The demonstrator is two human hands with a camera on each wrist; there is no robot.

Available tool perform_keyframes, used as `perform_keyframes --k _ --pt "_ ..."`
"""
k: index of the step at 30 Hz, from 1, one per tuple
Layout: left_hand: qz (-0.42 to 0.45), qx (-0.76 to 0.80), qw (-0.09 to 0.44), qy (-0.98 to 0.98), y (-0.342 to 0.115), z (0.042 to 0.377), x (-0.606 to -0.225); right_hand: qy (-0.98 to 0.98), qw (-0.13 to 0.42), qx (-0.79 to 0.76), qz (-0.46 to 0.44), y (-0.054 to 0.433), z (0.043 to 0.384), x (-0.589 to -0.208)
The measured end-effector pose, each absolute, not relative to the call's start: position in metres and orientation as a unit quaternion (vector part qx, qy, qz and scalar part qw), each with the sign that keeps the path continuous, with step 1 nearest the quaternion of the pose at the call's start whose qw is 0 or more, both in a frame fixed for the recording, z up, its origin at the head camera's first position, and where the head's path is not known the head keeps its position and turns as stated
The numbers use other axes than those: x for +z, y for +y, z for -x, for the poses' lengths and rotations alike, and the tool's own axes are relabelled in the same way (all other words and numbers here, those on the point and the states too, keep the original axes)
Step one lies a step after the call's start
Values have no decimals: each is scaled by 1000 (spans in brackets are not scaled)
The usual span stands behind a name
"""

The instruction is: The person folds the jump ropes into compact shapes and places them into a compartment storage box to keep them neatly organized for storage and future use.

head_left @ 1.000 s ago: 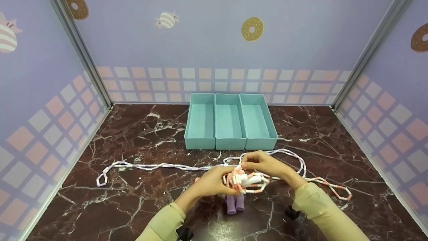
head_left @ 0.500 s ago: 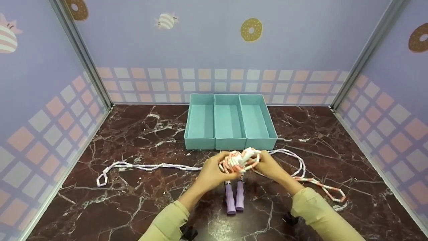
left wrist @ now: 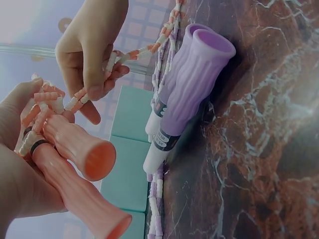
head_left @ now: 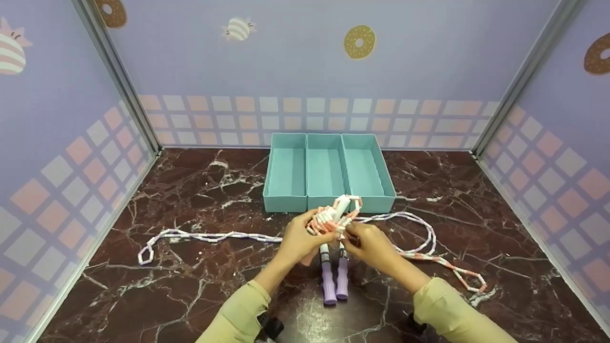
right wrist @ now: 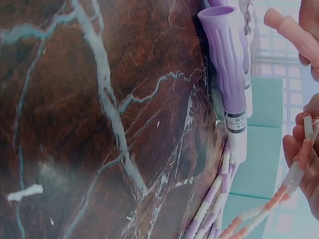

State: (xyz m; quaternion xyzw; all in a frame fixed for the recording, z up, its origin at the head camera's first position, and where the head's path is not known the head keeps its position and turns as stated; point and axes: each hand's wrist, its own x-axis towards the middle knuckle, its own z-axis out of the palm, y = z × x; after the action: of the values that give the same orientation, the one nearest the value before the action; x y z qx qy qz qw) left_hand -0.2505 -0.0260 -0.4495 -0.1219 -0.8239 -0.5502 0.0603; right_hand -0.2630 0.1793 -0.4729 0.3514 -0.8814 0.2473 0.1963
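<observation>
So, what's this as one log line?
left hand: holds orange-handled rope | right hand: pinches its beaded cord | purple-handled rope: on table | teal bin: beyond

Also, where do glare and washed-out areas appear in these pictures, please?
Head view: glare on the glossy, dark red marbled table, near the bottom edge; left wrist view: whitish haze in the upper left corner; right wrist view: faint glare on the table at lower left, and the peach and white beaded rope looks washed out.
</observation>
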Motion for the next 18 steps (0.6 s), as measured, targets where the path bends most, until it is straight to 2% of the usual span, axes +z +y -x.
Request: perform_keyframes --k 7,13,18 --pt "103 -543 78 -830 -33 258 -453 -880 215 171 -387 180 253 -472" --pt "95 -516 95 -846 -38 261 -456 -854 253 155 -427 180 249 -467" --pt "102 -487 113 -860 -35 259 -453 -851 261 145 -433 185 253 -461"
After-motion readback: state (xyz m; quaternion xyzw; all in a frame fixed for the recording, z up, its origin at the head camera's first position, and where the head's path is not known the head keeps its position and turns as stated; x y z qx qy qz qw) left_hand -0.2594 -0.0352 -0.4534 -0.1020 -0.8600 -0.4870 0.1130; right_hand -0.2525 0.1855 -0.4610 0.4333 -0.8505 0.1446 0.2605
